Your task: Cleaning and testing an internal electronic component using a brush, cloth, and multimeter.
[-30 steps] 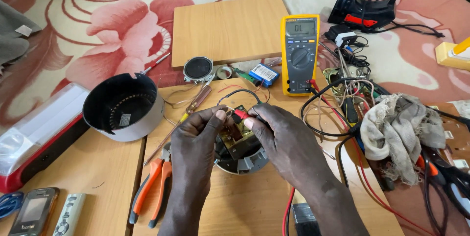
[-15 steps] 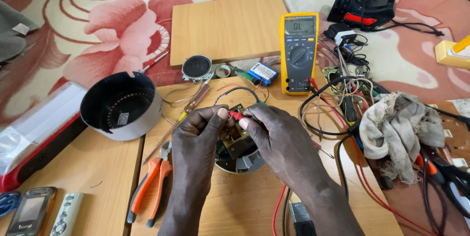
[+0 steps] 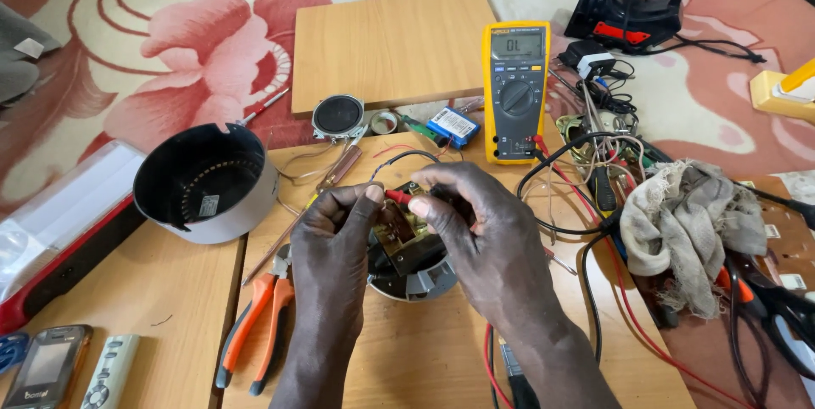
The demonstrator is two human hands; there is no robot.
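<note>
Wooden board (image 3: 424,350), left hand (image 3: 335,243) and right hand (image 3: 480,235) knuckles-up, fingers pinching red probe (image 3: 396,197) over circuit board (image 3: 406,235).

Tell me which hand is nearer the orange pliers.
Left. The left hand is just right of the orange pliers, close beside the handles. The right hand is farther right, beyond the left hand, over the round device.

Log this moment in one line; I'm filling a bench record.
left hand: pinching red probe | right hand: pinching red probe | under hands: circuit board in round housing | nearby: meter, pliers
</note>
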